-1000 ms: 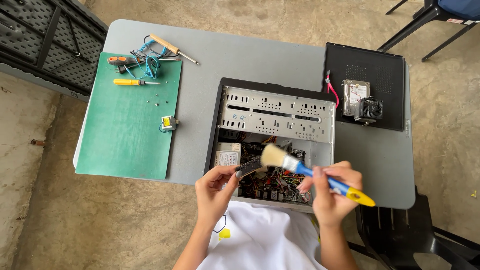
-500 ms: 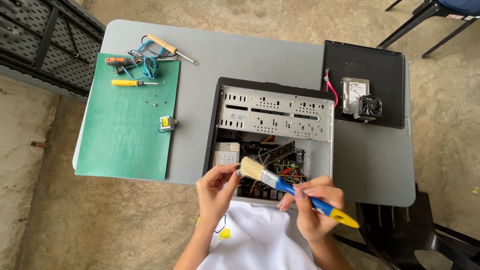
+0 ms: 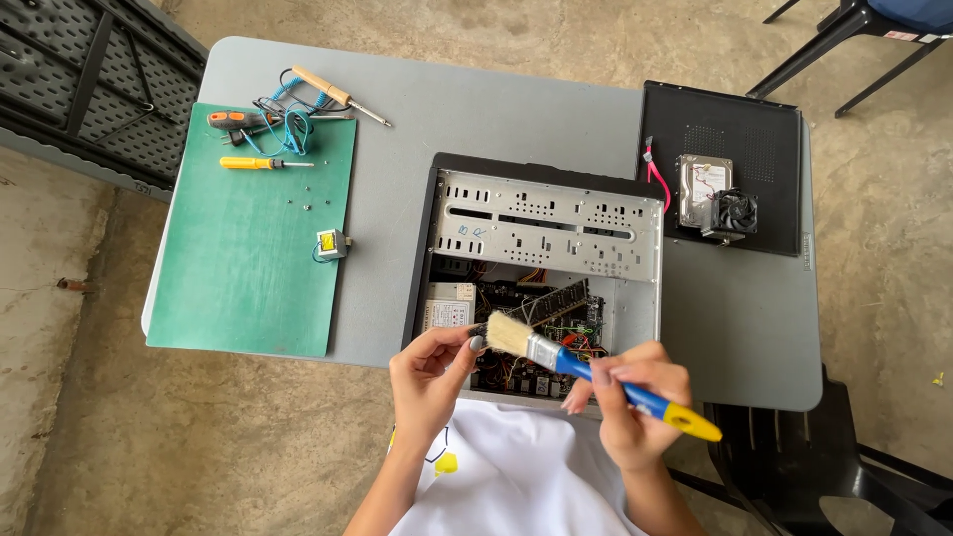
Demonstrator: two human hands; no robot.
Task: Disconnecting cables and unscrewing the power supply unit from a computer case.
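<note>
Two hands (image 3: 635,402) hold a pale-bristled, blue-and-yellow-handled brush (image 3: 596,375).

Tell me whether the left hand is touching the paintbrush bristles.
Touching. The head view shows the left hand with its fingertips pressed against the tip of the paintbrush bristles, no gap between them, while the right hand grips the blue handle.

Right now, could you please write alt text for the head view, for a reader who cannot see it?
A person's right hand holds a blue-and-yellow paintbrush over an open computer case on a grey table, while the left hand touches its bristles. Hand tools lie on a green mat to the left.
</note>
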